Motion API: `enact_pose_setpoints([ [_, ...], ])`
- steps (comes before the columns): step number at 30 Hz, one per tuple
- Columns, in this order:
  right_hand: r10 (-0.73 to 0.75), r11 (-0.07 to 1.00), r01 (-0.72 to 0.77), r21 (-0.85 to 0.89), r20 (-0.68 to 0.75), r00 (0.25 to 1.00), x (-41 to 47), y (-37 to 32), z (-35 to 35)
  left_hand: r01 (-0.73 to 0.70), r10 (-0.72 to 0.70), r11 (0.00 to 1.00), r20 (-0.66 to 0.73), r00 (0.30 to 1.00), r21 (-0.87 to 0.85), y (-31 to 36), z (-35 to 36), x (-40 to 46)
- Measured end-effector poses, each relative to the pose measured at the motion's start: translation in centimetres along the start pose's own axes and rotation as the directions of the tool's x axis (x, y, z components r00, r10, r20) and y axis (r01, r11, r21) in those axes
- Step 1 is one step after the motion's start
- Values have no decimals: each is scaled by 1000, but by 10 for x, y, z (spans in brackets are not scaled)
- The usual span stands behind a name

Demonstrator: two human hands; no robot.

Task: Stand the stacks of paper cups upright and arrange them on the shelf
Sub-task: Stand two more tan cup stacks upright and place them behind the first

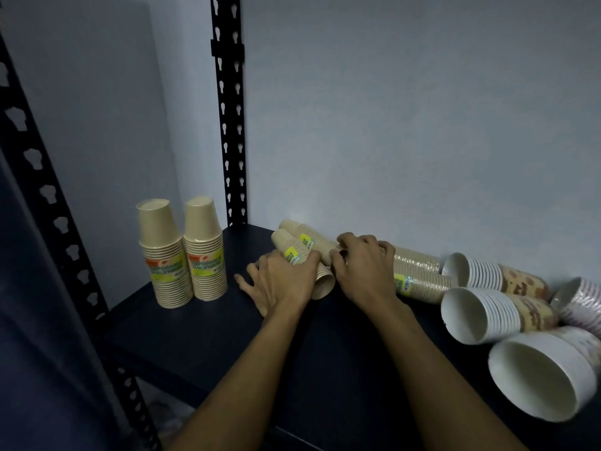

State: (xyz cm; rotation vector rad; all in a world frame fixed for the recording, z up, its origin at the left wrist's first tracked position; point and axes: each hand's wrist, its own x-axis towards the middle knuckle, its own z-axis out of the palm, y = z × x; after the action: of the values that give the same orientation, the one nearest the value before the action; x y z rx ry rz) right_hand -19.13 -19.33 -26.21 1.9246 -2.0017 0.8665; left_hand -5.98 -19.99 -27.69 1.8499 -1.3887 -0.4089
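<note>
Just one head cam here, pointed forward and down. It sits pretty close over the dark shelf (341, 369), facing the wall (406, 125).

I see a plain pale wall (406, 125) behind, dimly lit with a bluish cast. A black slotted upright (229, 125) rises from the dark shelf's (201, 320) back left corner; another slotted upright (48, 196) slants along its left edge.
</note>
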Motion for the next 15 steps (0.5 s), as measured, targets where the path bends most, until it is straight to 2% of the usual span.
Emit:
enact_pose_setpoints([
  [4, -17, 1000, 17, 7, 26, 1000, 9, 8, 2, -9, 9, 1000, -11, 1000, -10, -4, 5, 7],
  [9, -22, 992, 13, 125, 69, 997, 9, 8, -1, -20, 23, 997, 42, 999, -72, -3, -1, 4],
  [15, -98, 976, 81, 204, 76, 992, -8, -4, -13, -31, 42, 927, 22, 999, -374, -19, -28, -17],
])
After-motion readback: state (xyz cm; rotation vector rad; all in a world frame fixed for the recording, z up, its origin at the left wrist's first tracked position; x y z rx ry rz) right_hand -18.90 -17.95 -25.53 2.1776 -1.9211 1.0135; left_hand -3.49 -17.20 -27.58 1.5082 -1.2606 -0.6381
